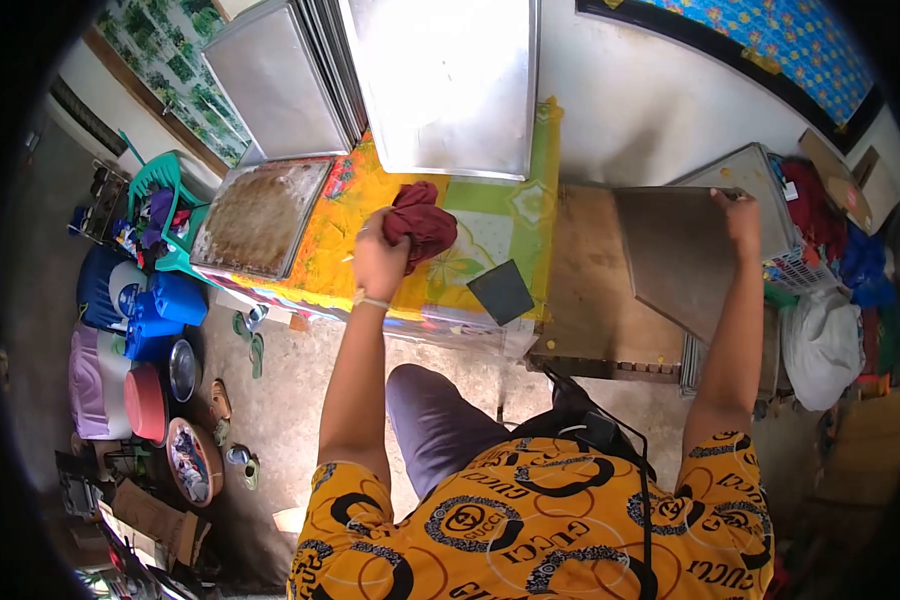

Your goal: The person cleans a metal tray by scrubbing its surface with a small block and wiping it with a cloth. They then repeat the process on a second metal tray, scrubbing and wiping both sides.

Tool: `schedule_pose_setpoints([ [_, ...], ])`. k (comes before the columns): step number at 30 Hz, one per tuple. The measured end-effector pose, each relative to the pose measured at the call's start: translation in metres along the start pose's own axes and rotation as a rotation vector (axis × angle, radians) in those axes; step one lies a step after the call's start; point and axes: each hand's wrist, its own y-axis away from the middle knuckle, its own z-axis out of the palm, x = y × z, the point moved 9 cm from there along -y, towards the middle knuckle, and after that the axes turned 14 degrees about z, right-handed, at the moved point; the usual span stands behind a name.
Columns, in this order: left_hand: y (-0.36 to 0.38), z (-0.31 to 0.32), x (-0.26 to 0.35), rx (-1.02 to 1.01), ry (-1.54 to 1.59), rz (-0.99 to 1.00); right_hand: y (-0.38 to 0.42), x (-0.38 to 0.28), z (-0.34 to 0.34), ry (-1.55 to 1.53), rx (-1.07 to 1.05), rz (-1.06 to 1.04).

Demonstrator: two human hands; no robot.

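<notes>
My left hand (pixel 378 258) is closed around a bunched dark red cloth (pixel 425 228) over the table with the yellow and green cover (pixel 460 297). At the right, my right hand (pixel 739 218) grips the upper corner of a flat dull-grey metal tray (pixel 670 250), which is tilted above a brown wooden surface (pixel 585 320). A small dark square pad (pixel 502 292) lies near the table's front edge. Behind the cloth, a large shiny metal tray (pixel 450 85) leans upright. A brown-stained tray (pixel 260 218) rests on the table's left end.
Several upright trays (pixel 275 80) lean at the back left. A green plastic chair (pixel 170 195) stands left of the table, above blue containers (pixel 165 310) and a pink basin (pixel 145 402). Slippers (pixel 255 355) lie on the floor. A white bag (pixel 820 345) is at the right.
</notes>
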Motion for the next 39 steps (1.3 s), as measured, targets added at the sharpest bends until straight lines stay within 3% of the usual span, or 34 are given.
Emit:
schedule_pose_setpoints([
  [4, 0.004, -0.048, 0.027, -0.084, -0.114, -0.029, -0.007, 0.010, -0.001, -0.028, 0.019, -0.019],
  [9, 0.007, -0.077, 0.029, -0.041, -0.367, -0.054, 0.006, -0.011, 0.006, 0.256, 0.077, -0.112],
  [16, -0.006, -0.138, -0.049, 0.149, -0.559, -0.277, 0.006, 0.003, 0.008, 0.130, -0.005, 0.059],
  [19, -0.019, -0.176, -0.067, 0.262, -0.613, -0.299, -0.010, 0.008, 0.009, 0.256, 0.069, -0.108],
  [23, -0.041, -0.196, -0.099, 0.259, -0.656, -0.249, -0.011, 0.017, 0.008, 0.068, -0.047, -0.106],
  [24, -0.043, -0.192, -0.105, 0.236, -0.676, -0.223, -0.007, 0.010, 0.008, 0.206, -0.004, -0.165],
  [25, -0.038, -0.175, -0.107, 0.077, -0.785, -0.402, -0.002, 0.003, 0.005, 0.349, 0.040, -0.220],
  [27, -0.032, -0.129, -0.094, -0.015, -0.797, -0.277, 0.003, 0.000, 0.003, 0.480, 0.093, -0.251],
  [28, -0.026, -0.085, -0.078, -0.241, -0.771, -0.182, 0.000, 0.002, 0.004, 0.467, 0.102, -0.229],
  [31, 0.049, 0.062, 0.018, -0.749, -0.184, 0.064, 0.005, -0.008, 0.009, 0.489, 0.053, -0.154],
  [33, 0.098, 0.111, 0.093, -1.064, -0.111, 0.171, -0.003, -0.006, 0.020, 0.534, 0.031, -0.185],
  [35, 0.124, 0.143, 0.117, -1.029, -0.139, 0.260, 0.006, -0.014, 0.017, 0.440, 0.041, -0.054],
  [36, 0.123, 0.150, 0.116, -0.996, -0.134, 0.212, 0.005, -0.010, 0.015, 0.392, 0.047, 0.009],
  [39, 0.117, 0.158, 0.107, -0.892, -0.109, 0.069, 0.011, -0.018, 0.018, 0.357, 0.080, -0.088],
])
